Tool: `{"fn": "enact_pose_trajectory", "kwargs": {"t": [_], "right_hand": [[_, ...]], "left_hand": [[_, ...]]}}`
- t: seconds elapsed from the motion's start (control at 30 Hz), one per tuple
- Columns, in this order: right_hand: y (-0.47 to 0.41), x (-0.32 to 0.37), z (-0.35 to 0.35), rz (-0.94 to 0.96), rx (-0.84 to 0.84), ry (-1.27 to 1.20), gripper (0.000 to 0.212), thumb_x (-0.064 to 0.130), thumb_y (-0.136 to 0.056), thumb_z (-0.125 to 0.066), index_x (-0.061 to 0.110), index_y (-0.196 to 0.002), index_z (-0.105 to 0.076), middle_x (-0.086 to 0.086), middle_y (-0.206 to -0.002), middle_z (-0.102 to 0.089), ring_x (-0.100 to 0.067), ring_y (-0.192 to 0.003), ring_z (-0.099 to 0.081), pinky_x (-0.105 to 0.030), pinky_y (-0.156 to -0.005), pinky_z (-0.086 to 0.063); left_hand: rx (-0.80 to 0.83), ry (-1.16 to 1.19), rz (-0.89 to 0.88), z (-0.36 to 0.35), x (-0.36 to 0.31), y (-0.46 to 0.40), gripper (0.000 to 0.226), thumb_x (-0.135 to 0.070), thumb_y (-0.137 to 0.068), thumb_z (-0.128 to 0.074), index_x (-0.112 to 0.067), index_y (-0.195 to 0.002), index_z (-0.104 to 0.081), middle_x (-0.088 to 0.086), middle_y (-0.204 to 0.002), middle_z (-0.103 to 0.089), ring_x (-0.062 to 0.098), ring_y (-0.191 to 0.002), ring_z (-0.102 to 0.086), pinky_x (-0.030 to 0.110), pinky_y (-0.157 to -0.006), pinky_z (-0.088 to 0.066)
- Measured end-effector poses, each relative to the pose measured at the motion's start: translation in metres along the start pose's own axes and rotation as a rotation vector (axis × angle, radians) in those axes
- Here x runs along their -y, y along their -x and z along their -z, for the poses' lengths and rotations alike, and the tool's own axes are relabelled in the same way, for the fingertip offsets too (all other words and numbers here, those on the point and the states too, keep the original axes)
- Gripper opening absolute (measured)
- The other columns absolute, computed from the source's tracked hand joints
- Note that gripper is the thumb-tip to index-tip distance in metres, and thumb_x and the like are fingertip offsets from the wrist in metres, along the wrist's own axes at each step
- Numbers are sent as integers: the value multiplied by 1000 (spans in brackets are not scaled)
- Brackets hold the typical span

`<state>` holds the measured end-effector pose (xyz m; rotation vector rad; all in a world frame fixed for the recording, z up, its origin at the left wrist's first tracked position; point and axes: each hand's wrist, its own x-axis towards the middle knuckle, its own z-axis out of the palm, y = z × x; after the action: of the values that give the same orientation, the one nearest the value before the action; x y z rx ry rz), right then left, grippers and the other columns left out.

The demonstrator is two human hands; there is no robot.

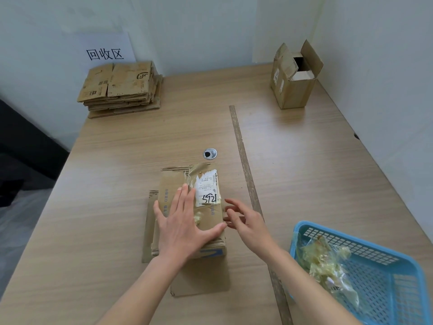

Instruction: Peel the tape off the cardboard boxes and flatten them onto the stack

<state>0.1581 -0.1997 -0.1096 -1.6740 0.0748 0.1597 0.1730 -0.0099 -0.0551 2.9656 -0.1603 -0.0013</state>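
A flattened brown cardboard box (173, 184) lies in the middle of the table, with a white shipping label (207, 190) marked "5921" and clear tape (199, 171) still stuck along its top. My left hand (185, 221) presses flat on the box, fingers straight and spread. My right hand (243, 219) hovers just beside the box's right edge with fingers loosely spread, holding nothing. A stack of flattened boxes (121, 87) sits at the table's far left corner. An upright box with open flaps (293, 76) stands at the far right.
A blue plastic basket (379, 273) at the near right holds crumpled peeled tape (328, 263). A strip of tape (248, 179) runs along the table from far to near. A round cable hole (210, 153) lies beyond the box. A paper sign hangs on the wall behind the stack.
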Motion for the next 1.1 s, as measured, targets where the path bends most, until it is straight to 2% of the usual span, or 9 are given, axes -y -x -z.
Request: {"fn": "enact_pose_trajectory", "kwargs": {"t": [0.13, 0.2, 0.3, 0.43, 0.53, 0.63, 0.83, 0.97, 1.1], "right_hand": [[-10, -1, -6, 123, -130, 217, 13, 21, -97, -70, 16, -108, -74, 10, -105, -75, -1, -97, -70, -27, -82, -59], [-14, 0, -10, 163, -141, 296, 2, 17, -98, -67, 15, -97, -67, 8, -107, -75, -5, -94, -70, -31, -79, -57], [-17, 7, -12, 226, -79, 472, 4, 13, -102, -57, 16, -100, -56, 2, -117, -73, -19, -100, -68, -38, -76, -51], [-21, 10, -9, 249, -55, 736, 15, 2, -99, -54, 13, -108, -56, 0, -101, -77, -28, -89, -70, -27, -62, -31], [-24, 10, -9, 219, -78, 750, 21, -1, -96, -54, 14, -111, -57, 3, -97, -77, -21, -82, -72, -21, -62, -31], [-28, 11, -8, 225, -58, 790, 21, 3, -97, -56, 17, -112, -59, 5, -90, -76, -23, -79, -71, -26, -62, -35], [-33, 10, 15, 95, 73, 409, 11, 20, -102, -61, 30, -100, -66, 16, -87, -71, 2, -82, -68, -23, -74, -50], [-17, -2, 17, 10, 105, 133, 22, 23, -103, -60, 31, -121, -68, 8, -108, -75, -8, -100, -72, -28, -92, -57], [-10, -9, 7, -41, 84, -91, 22, 33, -103, -56, 32, -121, -69, 6, -115, -74, -15, -107, -71, -34, -98, -56]], "left_hand": [[13, 8, 9, 0, 1, 0, 123, -103, -61, -25, -27, -158, -21, -10, -170, -9, 6, -155, -6, 63, -122, 1], [14, 23, 12, 0, 0, 0, 124, -103, -61, -27, -27, -158, -20, -10, -170, -9, 5, -155, -5, 62, -122, 2], [28, 22, 14, 1, 0, 0, 125, -103, -60, -27, -27, -159, -19, -11, -170, -7, 4, -155, -3, 62, -122, 2], [35, 20, 16, 3, 1, 1, 124, -103, -60, -26, -27, -158, -21, -10, -170, -7, 4, -155, -3, 61, -122, 3], [40, 25, 21, 4, 0, 1, 123, -103, -60, -27, -28, -157, -23, -11, -170, -7, 4, -155, -2, 61, -122, 5], [46, 18, 26, 5, 0, 0, 123, -103, -60, -26, -28, -157, -22, -11, -170, -6, 4, -155, -2, 61, -122, 5], [52, 24, 18, 4, 0, 1, 121, -102, -61, -26, -29, -157, -21, -11, -170, -5, 4, -155, -1, 61, -122, 5], [51, 31, -12, 4, -1, 3, 123, -103, -60, -26, -28, -158, -21, -11, -170, -5, 4, -155, 0, 61, -122, 6], [44, 42, -9, 4, -1, 2, 122, -102, -60, -28, -29, -157, -20, -12, -170, -6, 3, -155, -1, 61, -122, 5]]}}
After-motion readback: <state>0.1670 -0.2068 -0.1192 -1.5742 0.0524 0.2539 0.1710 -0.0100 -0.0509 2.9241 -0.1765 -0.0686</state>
